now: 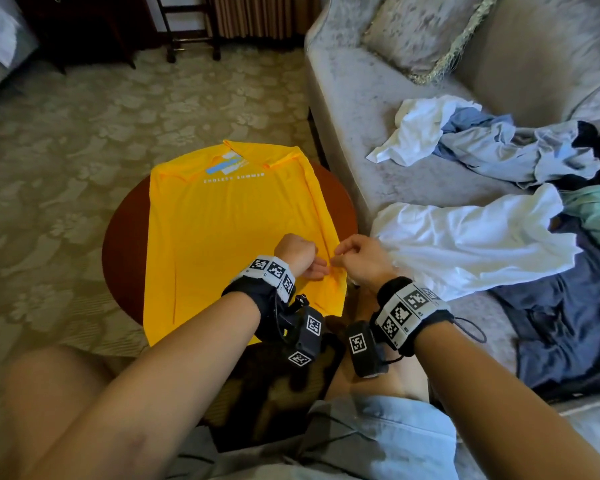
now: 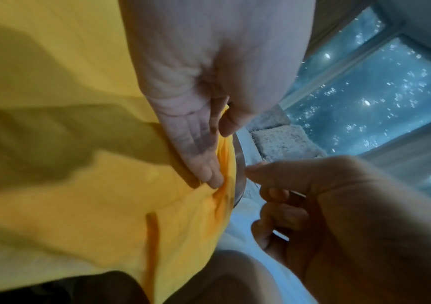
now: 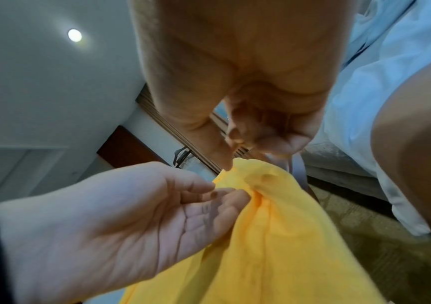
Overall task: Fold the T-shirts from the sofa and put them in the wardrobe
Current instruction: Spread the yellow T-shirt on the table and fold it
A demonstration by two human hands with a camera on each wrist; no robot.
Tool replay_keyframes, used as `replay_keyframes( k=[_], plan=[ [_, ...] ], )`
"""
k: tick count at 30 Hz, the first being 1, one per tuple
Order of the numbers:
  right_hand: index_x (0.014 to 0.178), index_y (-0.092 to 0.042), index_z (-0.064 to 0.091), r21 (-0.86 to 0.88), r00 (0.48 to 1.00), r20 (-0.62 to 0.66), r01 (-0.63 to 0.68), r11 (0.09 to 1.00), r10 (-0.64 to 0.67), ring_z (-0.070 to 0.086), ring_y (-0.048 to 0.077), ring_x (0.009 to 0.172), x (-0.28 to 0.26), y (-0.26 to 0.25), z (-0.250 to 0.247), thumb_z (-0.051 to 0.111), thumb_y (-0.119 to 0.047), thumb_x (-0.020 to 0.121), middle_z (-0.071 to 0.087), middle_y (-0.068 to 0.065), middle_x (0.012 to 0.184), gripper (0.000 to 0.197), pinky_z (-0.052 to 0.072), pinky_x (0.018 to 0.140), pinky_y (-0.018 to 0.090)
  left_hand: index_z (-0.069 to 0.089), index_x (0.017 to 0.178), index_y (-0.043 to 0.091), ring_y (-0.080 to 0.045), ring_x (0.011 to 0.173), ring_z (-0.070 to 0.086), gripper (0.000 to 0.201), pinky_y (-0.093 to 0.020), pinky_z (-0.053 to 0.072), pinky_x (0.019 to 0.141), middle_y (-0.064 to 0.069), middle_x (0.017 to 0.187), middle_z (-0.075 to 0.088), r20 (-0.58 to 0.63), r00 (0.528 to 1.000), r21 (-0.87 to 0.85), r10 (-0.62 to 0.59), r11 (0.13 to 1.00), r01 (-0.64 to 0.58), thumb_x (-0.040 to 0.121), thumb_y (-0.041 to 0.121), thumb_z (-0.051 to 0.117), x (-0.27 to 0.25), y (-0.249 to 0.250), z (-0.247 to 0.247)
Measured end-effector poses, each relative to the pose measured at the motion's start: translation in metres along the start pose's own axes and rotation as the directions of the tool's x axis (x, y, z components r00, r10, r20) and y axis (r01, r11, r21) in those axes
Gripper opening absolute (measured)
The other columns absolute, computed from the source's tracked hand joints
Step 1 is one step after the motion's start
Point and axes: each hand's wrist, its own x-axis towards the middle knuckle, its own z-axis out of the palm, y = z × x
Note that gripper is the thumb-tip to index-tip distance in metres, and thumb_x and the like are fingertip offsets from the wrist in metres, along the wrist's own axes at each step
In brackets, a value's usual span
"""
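Hands meet at the near right edge of the yellow T-shirt (image 1: 229, 223), which lies spread flat, print up, on the round wooden tabletop (image 1: 122, 237) beside the sofa (image 1: 354, 109). Left hand (image 1: 300, 256) has straight fingers (image 2: 209, 174) pressing the bunched side seam, apparently pinning the cloth so it won't slide. Right hand (image 1: 359, 258) curls beside it, thumb tip touching the fabric edge; whether it truly pinches the cloth, I cannot tell. Looks like the side fold is being set up. More crumpled shirts (image 1: 465, 237) wait on the sofa.
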Motion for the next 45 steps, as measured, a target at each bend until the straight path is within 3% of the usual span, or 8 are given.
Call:
replay_keyframes(
  k=[8,17,24,28,32,35,40,45],
  plan=[
    [0.077,-0.023,0.052,-0.172,0.997,-0.044,-0.074,0.982,0.067,0.057,0.014,0.078,0.008,0.013,0.009,0.082,-0.044,0.073,0.057,-0.005,0.078,0.038,0.041,0.058,0.024,0.063,0.088,-0.002,-0.027,0.059,0.063,0.015,-0.034,0.055,0.057,-0.020,0.078,0.069,0.018,0.999,0.096,-0.027,0.995,0.025,0.093,0.004,0.050,0.002,-0.001,0.006],
    [0.098,-0.003,0.062,-0.248,0.982,-0.170,-0.123,0.961,0.082,0.061,0.031,0.092,0.011,0.004,-0.008,0.045,-0.010,0.094,0.065,0.017,0.100,0.018,0.048,0.078,0.034,0.063,0.077,0.000,-0.027,0.064,0.066,0.019,-0.035,0.057,0.063,-0.017,0.077,0.068,0.072,0.997,0.243,0.031,0.969,-0.048,0.091,0.006,0.051,-0.002,0.002,0.005],
    [0.146,0.003,0.026,-0.240,0.945,-0.142,-0.322,0.916,0.295,0.043,0.042,0.131,0.025,0.017,0.002,0.048,-0.022,0.099,0.043,0.027,0.142,0.058,0.041,0.105,0.048,0.065,0.083,0.009,-0.031,0.091,0.068,0.019,-0.039,0.054,0.078,-0.011,0.086,0.065,0.198,0.966,0.723,0.166,0.641,-0.258,0.079,0.023,0.077,-0.013,0.006,0.011],
    [0.110,-0.005,0.058,-0.155,0.930,0.069,-0.348,0.925,0.362,0.068,0.032,0.093,0.019,0.023,-0.002,0.072,-0.069,0.063,0.067,0.016,0.103,0.081,0.059,0.080,0.044,0.061,0.100,0.008,-0.026,0.099,0.060,0.056,-0.036,0.048,0.081,-0.008,0.105,0.066,0.215,0.963,0.772,0.160,0.576,-0.268,0.066,0.045,0.085,-0.015,0.002,0.014],
    [0.084,-0.009,0.060,-0.126,0.950,0.116,-0.274,0.953,0.288,0.067,0.030,0.088,0.019,0.028,-0.013,0.064,-0.014,0.088,0.066,0.019,0.097,0.008,0.059,0.083,0.044,0.052,0.106,0.014,-0.022,0.098,0.053,0.068,-0.034,0.044,0.080,-0.002,0.106,0.056,0.250,0.961,0.775,0.119,0.570,-0.272,0.060,0.050,0.087,-0.015,0.000,0.014],
    [0.098,-0.001,0.063,-0.092,0.952,0.071,-0.292,0.952,0.299,0.069,0.034,0.093,0.019,0.030,-0.021,0.049,-0.005,0.090,0.068,0.022,0.102,0.016,0.059,0.082,0.047,0.047,0.083,0.021,-0.014,0.076,0.044,0.057,-0.034,0.041,0.077,0.003,0.086,0.045,0.259,0.960,0.749,0.103,0.606,-0.267,0.058,0.051,0.087,-0.012,0.001,0.011],
    [0.084,-0.006,0.057,0.112,0.928,0.060,-0.371,0.922,0.367,0.062,0.020,0.063,0.017,0.034,-0.025,0.049,-0.008,0.095,0.065,0.012,0.078,0.014,0.050,0.051,0.027,0.050,0.107,0.016,-0.023,0.102,0.053,0.062,-0.036,0.047,0.084,-0.002,0.108,0.055,0.269,0.958,0.777,0.101,0.566,-0.278,0.064,0.039,0.088,-0.010,-0.002,0.009],
    [0.079,-0.015,0.055,-0.030,0.933,0.198,-0.300,0.953,0.300,0.069,0.025,0.071,0.006,0.026,-0.018,0.075,-0.016,0.082,0.068,0.009,0.072,0.020,0.055,0.059,0.033,0.045,0.111,0.015,-0.027,0.090,0.057,0.061,-0.034,0.042,0.064,-0.006,0.100,0.057,0.279,0.950,0.832,0.141,0.459,-0.312,0.069,0.028,0.086,-0.012,-0.006,0.013]
  ],
)
